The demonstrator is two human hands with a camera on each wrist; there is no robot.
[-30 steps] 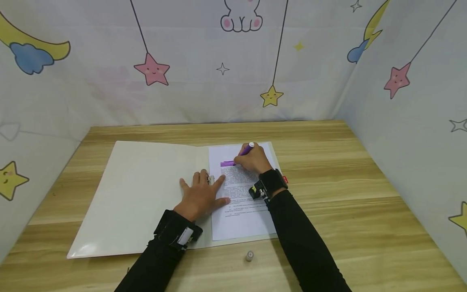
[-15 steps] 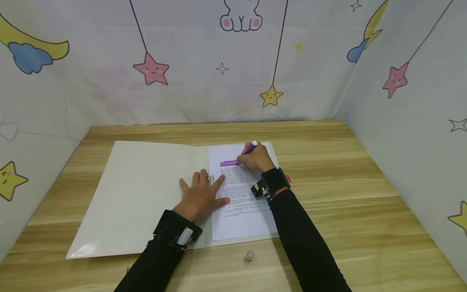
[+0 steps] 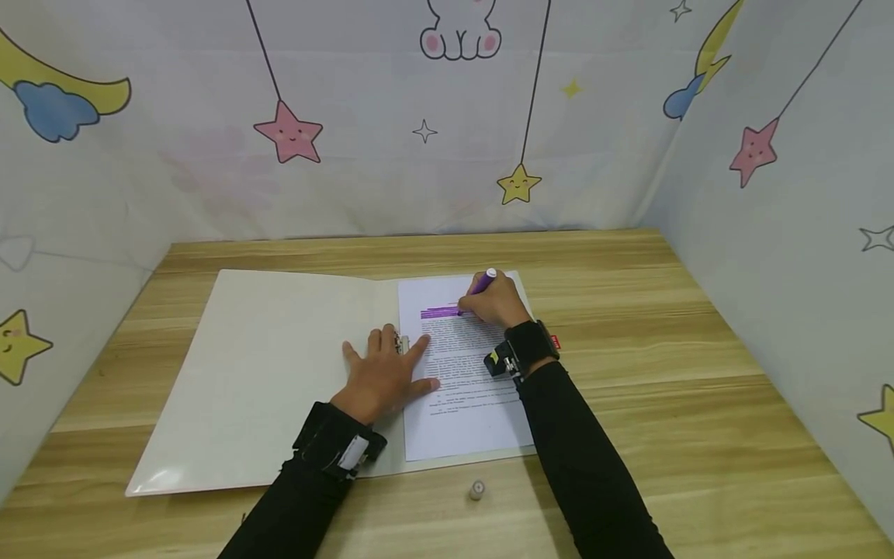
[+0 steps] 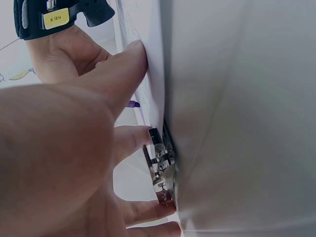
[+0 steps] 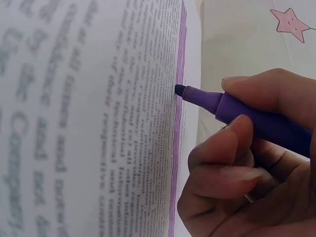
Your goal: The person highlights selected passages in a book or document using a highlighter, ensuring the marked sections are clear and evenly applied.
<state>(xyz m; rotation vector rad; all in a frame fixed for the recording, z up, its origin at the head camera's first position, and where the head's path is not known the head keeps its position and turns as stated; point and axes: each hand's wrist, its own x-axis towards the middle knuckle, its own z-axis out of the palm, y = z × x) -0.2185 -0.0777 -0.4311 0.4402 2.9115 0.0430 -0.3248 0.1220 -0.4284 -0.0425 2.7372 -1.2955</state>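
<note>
My right hand (image 3: 497, 301) pinches a purple highlighter (image 5: 266, 121), its dark tip right at the printed lines near the top of a white sheet (image 3: 461, 435). Purple stripes (image 3: 438, 313) run across the upper lines of text, left of the tip. With fingers spread, my left hand (image 3: 380, 379) lies flat over the inner left margin, thumb and index finger on the paper. The sheet sits in the right half of an open white folder (image 3: 265, 373). Beside my left fingers, a metal clip (image 4: 162, 170) on the folder's spine shows in the left wrist view.
A small grey-white pen cap (image 3: 477, 490) stands on the wooden table (image 3: 670, 404) in front of the folder. A white cloth backdrop (image 3: 377, 186) with cartoon stars rises behind the table and along both sides.
My right hand has slid a little to the right with the highlighter, and the purple stripe is longer. The left hand has stayed in place on the sheet.
</note>
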